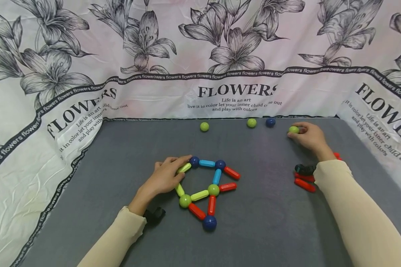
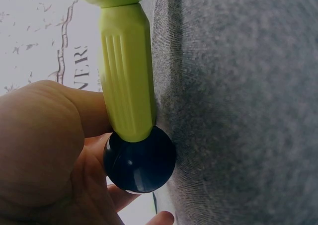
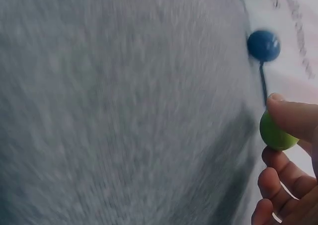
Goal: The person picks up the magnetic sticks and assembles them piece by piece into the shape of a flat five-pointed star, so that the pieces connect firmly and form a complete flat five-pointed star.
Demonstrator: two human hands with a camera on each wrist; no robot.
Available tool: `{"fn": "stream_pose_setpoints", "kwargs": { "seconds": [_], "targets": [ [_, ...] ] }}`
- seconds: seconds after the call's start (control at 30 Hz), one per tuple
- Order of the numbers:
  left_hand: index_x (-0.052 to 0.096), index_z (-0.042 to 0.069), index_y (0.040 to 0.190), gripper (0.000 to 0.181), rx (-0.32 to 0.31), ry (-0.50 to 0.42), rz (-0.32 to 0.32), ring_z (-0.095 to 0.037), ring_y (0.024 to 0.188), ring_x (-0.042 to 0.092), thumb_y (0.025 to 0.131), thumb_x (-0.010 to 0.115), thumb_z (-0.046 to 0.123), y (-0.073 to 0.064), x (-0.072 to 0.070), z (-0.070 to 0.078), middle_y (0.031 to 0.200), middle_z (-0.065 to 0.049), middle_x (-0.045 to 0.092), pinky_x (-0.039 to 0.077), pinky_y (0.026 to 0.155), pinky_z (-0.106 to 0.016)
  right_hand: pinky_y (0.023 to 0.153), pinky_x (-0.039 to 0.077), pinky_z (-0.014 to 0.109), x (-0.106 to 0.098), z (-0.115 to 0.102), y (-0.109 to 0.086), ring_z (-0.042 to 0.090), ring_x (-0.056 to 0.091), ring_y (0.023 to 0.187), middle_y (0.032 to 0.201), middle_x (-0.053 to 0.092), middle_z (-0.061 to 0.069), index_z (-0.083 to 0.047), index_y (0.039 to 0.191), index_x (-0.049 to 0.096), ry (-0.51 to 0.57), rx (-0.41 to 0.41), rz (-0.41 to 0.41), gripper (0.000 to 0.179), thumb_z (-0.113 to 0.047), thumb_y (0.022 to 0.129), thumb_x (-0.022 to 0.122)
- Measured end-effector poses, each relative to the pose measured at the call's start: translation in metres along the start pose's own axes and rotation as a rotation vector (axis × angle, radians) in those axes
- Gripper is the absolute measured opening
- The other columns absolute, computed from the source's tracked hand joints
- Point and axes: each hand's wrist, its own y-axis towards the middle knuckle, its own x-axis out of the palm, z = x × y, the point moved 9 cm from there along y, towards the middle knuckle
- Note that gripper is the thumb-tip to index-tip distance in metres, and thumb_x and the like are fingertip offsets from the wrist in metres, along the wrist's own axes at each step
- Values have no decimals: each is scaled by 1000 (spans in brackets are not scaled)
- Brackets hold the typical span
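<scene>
My left hand (image 1: 167,174) is at the left corner of a flat figure of rods and balls. In the left wrist view, its thumb and fingers hold a dark blue ball (image 2: 140,160) where a yellow-green rod (image 2: 126,71) joins it. The head view hides that ball under the hand. Further balls of the figure are a green ball (image 1: 185,201) and a blue ball (image 1: 209,223); light blue rods (image 1: 207,163) and red rods (image 1: 197,211) link in too. At the back right, my right hand (image 1: 309,137) pinches a loose green ball (image 1: 293,129) between thumb and fingers.
Along the back of the grey table (image 1: 260,222) lie a green ball (image 1: 204,127), another green ball (image 1: 251,122) and a blue ball (image 1: 270,122). Loose red rods (image 1: 305,185) lie beneath the right forearm. A flower-printed cloth (image 1: 153,96) stands behind the table.
</scene>
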Motion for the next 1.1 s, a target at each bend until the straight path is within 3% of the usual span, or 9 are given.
{"fn": "stream_pose_setpoints", "kwargs": {
  "seconds": [0.17, 0.33, 0.43, 0.6, 0.8, 1.1],
  "targets": [
    [43, 26, 156, 57, -2, -2, 2, -32, 141, 43, 102, 60, 18, -1, -1, 2, 151, -4, 56, 27, 103, -58, 79, 43, 41, 6, -31, -10, 42, 54, 113, 129, 57, 30, -4, 142, 56, 8, -116, 13, 56, -39, 98, 67],
    [43, 26, 156, 57, 0, 7, 5, -32, 141, 43, 102, 60, 18, 0, -2, 1, 151, -4, 56, 28, 102, -58, 70, 46, 30, 25, -74, -39, 26, 61, 91, 118, 67, 22, -7, 132, 64, 42, -279, -21, 46, -28, 93, 76],
    [43, 26, 156, 57, -2, 13, 7, -32, 141, 43, 102, 60, 17, 0, -2, 1, 150, -4, 56, 28, 102, -58, 67, 46, 26, 46, -93, -60, 18, 59, 84, 115, 70, 17, -9, 129, 67, 65, -369, -86, 42, -23, 91, 79],
    [43, 26, 156, 57, -4, 8, 4, -32, 141, 43, 102, 60, 18, -1, 0, 1, 151, -4, 56, 27, 102, -57, 73, 50, 26, 79, -113, -95, 16, 61, 84, 109, 73, 6, -10, 125, 69, 135, -478, -282, 41, -22, 88, 82],
    [43, 25, 156, 57, 2, 11, 13, -32, 141, 43, 102, 60, 17, -1, -1, 0, 151, -5, 56, 27, 102, -58, 67, 51, 25, 100, -127, -129, 12, 60, 76, 100, 73, -1, -13, 119, 71, 175, -558, -445, 37, -21, 85, 84],
    [44, 25, 156, 57, -4, 7, 9, -32, 141, 43, 102, 60, 17, -1, -1, 2, 151, -5, 56, 27, 102, -58, 64, 49, 25, 114, -132, -143, 7, 57, 72, 94, 70, -7, -21, 115, 70, 141, -588, -419, 37, -27, 83, 86]
  ]
}}
